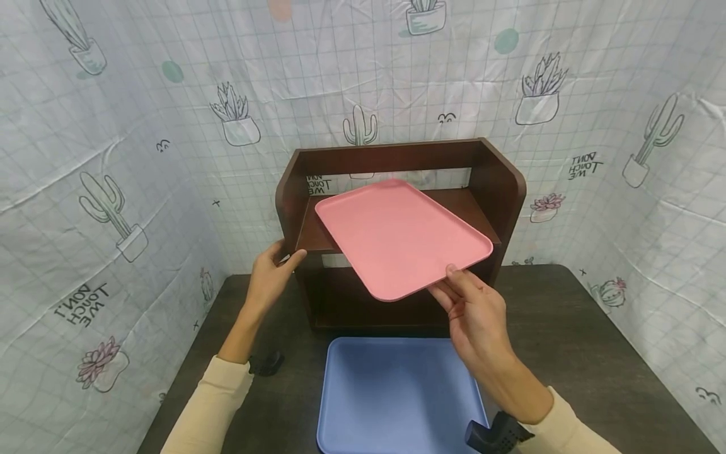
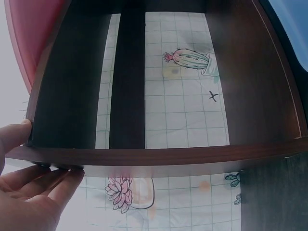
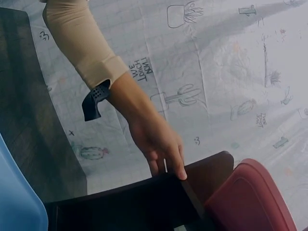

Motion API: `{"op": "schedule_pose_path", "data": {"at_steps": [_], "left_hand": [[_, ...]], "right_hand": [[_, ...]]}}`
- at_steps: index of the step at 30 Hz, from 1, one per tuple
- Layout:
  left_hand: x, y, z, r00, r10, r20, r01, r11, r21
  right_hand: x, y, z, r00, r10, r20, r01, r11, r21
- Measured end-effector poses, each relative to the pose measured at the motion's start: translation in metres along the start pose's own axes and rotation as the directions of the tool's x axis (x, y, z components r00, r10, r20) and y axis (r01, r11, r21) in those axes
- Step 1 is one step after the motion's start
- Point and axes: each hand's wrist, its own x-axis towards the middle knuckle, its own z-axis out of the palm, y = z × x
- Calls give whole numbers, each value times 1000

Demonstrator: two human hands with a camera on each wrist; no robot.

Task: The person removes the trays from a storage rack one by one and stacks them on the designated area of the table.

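Observation:
A dark brown wooden two-level shelf (image 1: 501, 189) stands on the table. My left hand (image 1: 269, 277) grips its left side panel; in the left wrist view the thumb lies on the panel's inner side and the fingers (image 2: 62, 190) on its outer side. A pink rectangular tray (image 1: 403, 239) slants in front of the shelf, its far part over the upper level. My right hand (image 1: 479, 312) pinches the tray's near right edge, thumb on top and fingers beneath. Whether the tray touches the shelf I cannot tell. The right wrist view shows the left hand (image 3: 156, 142) on the panel.
On the dark table (image 1: 550, 353), a blue tray (image 1: 397, 391) lies flat just in front of the shelf. A white curtain (image 1: 397, 82) printed with cacti surrounds the table at the back and sides. Black devices (image 1: 496, 432) are strapped to both wrists.

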Motion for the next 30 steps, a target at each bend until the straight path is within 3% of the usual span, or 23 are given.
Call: {"op": "schedule_pose_path", "data": {"at_steps": [16,30], "left_hand": [[1,-1,0,1000,3,-14,-3,1000,5],[0,0,-1,1000,22,-2,-22,1000,8]], "right_hand": [[4,-34,-12,987,-21,162,25,999,-27],[16,-62,-29,978,-46,205,57,997,-49]]}}
